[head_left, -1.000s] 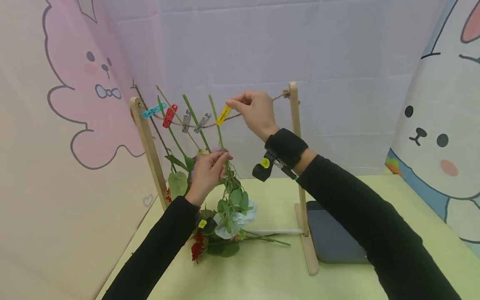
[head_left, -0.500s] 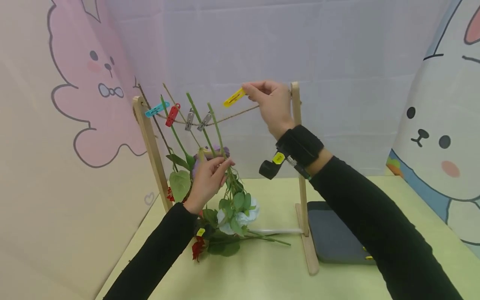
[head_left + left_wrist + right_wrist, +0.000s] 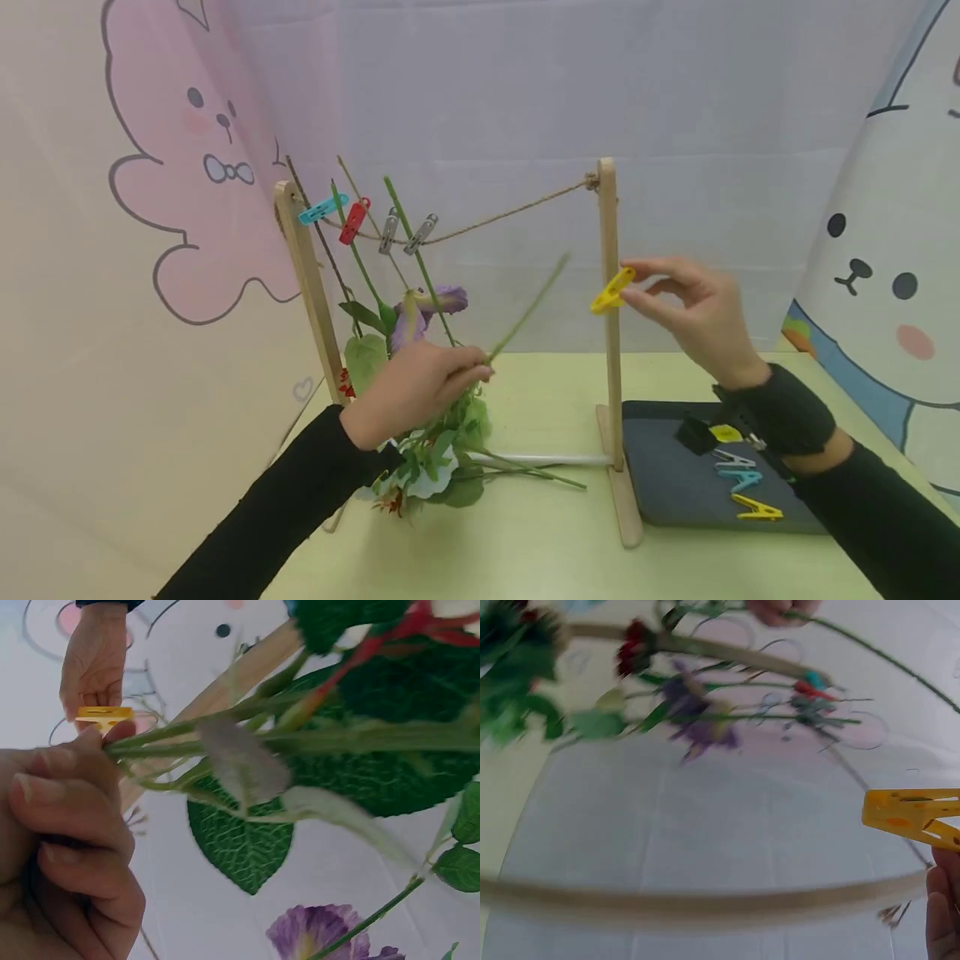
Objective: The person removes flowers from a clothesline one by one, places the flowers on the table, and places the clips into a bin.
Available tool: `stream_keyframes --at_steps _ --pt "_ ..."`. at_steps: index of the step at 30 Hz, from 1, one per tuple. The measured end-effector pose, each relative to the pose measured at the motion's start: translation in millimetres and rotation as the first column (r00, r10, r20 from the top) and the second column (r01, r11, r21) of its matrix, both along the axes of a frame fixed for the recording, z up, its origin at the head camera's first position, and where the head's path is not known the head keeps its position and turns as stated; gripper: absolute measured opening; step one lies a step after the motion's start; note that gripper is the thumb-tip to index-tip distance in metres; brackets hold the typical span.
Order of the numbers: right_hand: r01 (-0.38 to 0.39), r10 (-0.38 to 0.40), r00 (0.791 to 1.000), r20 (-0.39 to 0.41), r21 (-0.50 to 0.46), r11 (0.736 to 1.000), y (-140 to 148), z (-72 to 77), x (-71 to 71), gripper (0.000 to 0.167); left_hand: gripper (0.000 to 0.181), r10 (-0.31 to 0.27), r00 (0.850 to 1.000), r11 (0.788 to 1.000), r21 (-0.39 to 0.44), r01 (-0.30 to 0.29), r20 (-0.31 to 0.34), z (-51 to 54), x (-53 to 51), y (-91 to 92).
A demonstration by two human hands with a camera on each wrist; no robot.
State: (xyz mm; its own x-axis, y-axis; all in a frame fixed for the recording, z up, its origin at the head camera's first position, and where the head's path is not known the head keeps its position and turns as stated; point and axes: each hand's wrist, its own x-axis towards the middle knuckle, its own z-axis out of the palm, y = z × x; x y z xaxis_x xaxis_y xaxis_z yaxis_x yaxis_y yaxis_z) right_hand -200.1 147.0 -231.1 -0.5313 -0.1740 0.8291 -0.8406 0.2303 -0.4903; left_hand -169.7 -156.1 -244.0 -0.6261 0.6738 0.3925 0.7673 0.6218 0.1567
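I see the pale surface (image 3: 525, 550) carrying the wooden stand (image 3: 609, 225), with a dark tray (image 3: 660, 492) just right of it. Flowers (image 3: 450, 299) hang clipped on the left part of the stand's rope (image 3: 525, 208). In front of the stand, I have the left hand (image 3: 423, 387) gripping a tilted green stem (image 3: 529, 307). By the stand's right post, the right hand's (image 3: 693, 312) fingers pinch a yellow clip (image 3: 613, 290), held off the rope.
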Motion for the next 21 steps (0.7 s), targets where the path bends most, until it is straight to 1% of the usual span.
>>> stream_keyframes --at_steps 1,2,3,4,5,6,7,8,9,10,11,12,13,15,16,17,18,19,20,21 --pt "0.056 -0.050 0.996 -0.068 0.093 0.994 10 -12.1 0.1 0.022 0.011 -0.013 1.000 0.995 -0.102 0.010 -0.028 -5.0 1.8 3.1" --pt "0.126 -0.099 0.985 -0.143 0.192 0.973 20 -24.9 0.0 0.028 0.013 -0.027 0.998 0.981 -0.195 0.017 -0.050 -12.4 3.3 5.9" --pt "0.200 -0.142 0.968 -0.206 0.293 0.935 30 -37.9 0.5 0.034 0.015 -0.035 0.996 0.957 -0.288 0.011 -0.078 -22.2 3.9 8.6" --pt "0.266 -0.178 0.952 -0.249 0.387 0.883 39 -51.0 1.5 0.039 0.018 -0.044 0.993 0.923 -0.385 -0.003 -0.113 -34.0 4.3 10.5" --pt "0.305 -0.195 0.945 -0.264 0.486 0.819 48 -63.5 3.3 0.042 0.022 -0.050 0.988 0.885 -0.465 -0.023 -0.144 -47.0 4.3 12.1" --pt "0.320 -0.207 0.945 -0.254 0.581 0.749 57 -76.1 5.4 0.040 0.027 -0.057 0.985 0.847 -0.529 -0.040 -0.165 -60.7 3.4 13.3" --pt "0.309 -0.226 0.951 -0.211 0.683 0.662 65 -87.0 8.3 0.038 0.029 -0.072 0.978 0.811 -0.583 -0.058 -0.198 -75.6 2.3 13.2" --pt "0.278 -0.250 0.955 -0.158 0.768 0.577 73 -97.5 11.1 0.034 0.031 -0.087 0.971 0.784 -0.616 -0.072 -0.225 -90.3 0.7 12.9" --pt "0.233 -0.283 0.954 -0.097 0.833 0.501 81 -107.2 13.6 0.028 0.035 -0.098 0.965 0.758 -0.647 -0.086 -0.243 -104.5 -1.1 11.9" --pt "0.189 -0.317 0.947 -0.046 0.880 0.435 89 -116.2 15.2 0.024 0.038 -0.110 0.960 0.735 -0.672 -0.096 -0.258 -118.0 -2.8 10.8" --pt "0.147 -0.349 0.937 -0.004 0.912 0.384 97 -124.5 15.9 0.021 0.041 -0.120 0.955 0.720 -0.686 -0.105 -0.272 -131.0 -4.8 9.3" --pt "0.118 -0.371 0.928 0.023 0.928 0.353 105 -132.5 15.8 0.018 0.043 -0.130 0.950 0.713 -0.693 -0.109 -0.284 -144.7 -7.1 7.2" --pt "0.096 -0.390 0.920 0.046 0.937 0.337 112 -139.6 15.2 0.015 0.046 -0.142 0.943 0.708 -0.697 -0.115 -0.300 -155.6 -8.7 5.6" --pt "0.088 -0.415 0.908 0.062 0.938 0.334 125 -152.5 11.8 0.018 0.050 -0.146 0.939 0.706 -0.698 -0.121 -0.310 -173.0 -11.5 3.0" --pt "0.084 -0.426 0.902 0.075 0.936 0.342 130 -157.4 9.4 0.020 0.051 -0.150 0.936 0.708 -0.696 -0.122 -0.317 -180.3 -13.1 2.1" --pt "0.077 -0.441 0.893 0.091 0.934 0.350 135 -161.4 7.1 0.023 0.052 -0.152 0.934 0.715 -0.689 -0.121 -0.322 -186.1 -14.7 1.7" --pt "0.071 -0.453 0.885 0.107 0.931 0.359 140 -164.4 4.6 0.022 0.052 -0.154 0.936 0.719 -0.686 -0.114 -0.317 -190.1 -15.8 1.7" --pt "0.062 -0.468 0.875 0.124 0.930 0.363 145 -167.3 1.3 0.020 0.052 -0.156 0.939 0.721 -0.685 -0.103 -0.305 -191.8 -16.8 2.6" --pt "0.051 -0.488 0.861 0.145 0.929 0.366 148 -169.8 -1.8 0.020 0.051 -0.163 0.940 0.721 -0.687 -0.094 -0.299 -194.9 -18.5 3.5" --pt "0.041 -0.504 0.848 0.162 0.929 0.369 153 -171.6 -4.8 0.018 0.050 -0.170 0.943 0.714 -0.695 -0.082 -0.286 -197.4 -20.3 4.7"
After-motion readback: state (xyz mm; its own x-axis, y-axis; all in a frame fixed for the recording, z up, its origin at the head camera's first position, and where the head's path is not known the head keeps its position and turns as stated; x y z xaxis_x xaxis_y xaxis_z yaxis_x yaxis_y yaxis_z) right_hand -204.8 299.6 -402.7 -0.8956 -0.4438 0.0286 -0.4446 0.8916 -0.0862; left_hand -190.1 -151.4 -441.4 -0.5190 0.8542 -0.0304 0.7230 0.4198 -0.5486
